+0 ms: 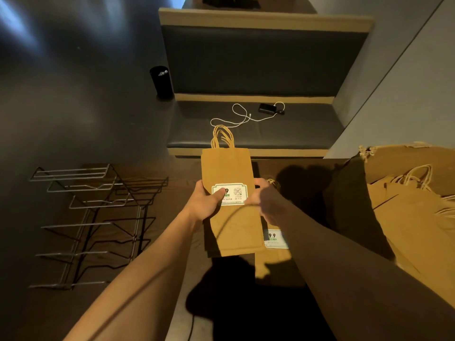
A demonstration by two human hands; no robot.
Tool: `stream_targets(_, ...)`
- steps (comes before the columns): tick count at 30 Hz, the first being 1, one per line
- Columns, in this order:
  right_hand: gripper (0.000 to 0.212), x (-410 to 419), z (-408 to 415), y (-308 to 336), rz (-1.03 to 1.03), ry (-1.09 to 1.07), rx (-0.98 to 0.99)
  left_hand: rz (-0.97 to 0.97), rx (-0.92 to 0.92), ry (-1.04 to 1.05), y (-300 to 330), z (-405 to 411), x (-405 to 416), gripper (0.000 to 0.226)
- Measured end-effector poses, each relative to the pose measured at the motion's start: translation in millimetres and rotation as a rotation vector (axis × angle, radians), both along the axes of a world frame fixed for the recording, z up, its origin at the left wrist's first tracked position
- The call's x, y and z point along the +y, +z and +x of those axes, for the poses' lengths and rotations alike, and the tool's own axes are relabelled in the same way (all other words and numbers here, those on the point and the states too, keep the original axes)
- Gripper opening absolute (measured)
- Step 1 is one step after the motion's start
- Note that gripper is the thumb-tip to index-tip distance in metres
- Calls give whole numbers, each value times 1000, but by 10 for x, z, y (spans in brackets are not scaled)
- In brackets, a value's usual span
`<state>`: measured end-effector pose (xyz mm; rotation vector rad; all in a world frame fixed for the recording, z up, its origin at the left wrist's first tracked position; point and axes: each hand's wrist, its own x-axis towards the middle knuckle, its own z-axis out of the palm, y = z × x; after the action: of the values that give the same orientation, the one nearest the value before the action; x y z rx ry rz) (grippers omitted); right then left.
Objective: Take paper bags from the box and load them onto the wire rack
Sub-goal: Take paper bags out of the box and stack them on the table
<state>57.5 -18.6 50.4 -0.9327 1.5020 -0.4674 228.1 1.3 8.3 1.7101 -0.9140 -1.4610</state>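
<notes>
A small stack of flat brown paper bags (227, 168) with twisted handles and a white label is held above the table between both hands. My left hand (205, 201) grips its left edge, thumb pressed on the label. My right hand (264, 200) holds the right edge, fingers curled round it and partly blurred. The wire rack (98, 207) lies on the table to the left, with nothing on its tiers. The open cardboard box (406, 173) at the right holds several more bags (418, 217). Another labelled bag (275, 257) lies on the table under my right forearm.
A dark bench seat (258, 129) stands behind the table with a white cable (240, 116) and a small black device (267, 108) on it. A black cylindrical bin (161, 81) stands on the floor at the bench's left end.
</notes>
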Motion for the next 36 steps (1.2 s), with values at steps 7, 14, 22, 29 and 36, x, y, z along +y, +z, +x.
stream_targets(7,52,274,54,-551,66,119,187,126,-192,56,-577,37,295,55)
stream_targets(14,61,358,49,-773,167,129,302,385,-341,-77,-1301,202,407,64)
stream_targets(22,24,570,87,-1062,322,184,371,271,-501,-444,-864,158,842,122)
stream_targets(29,14,630,195,-1099,295,78,406,203,-817,-894,-747,-8,1180,135)
stream_targets(36,30,724,197,-1104,266,68,398,201,-827,-828,-827,-38,1246,127)
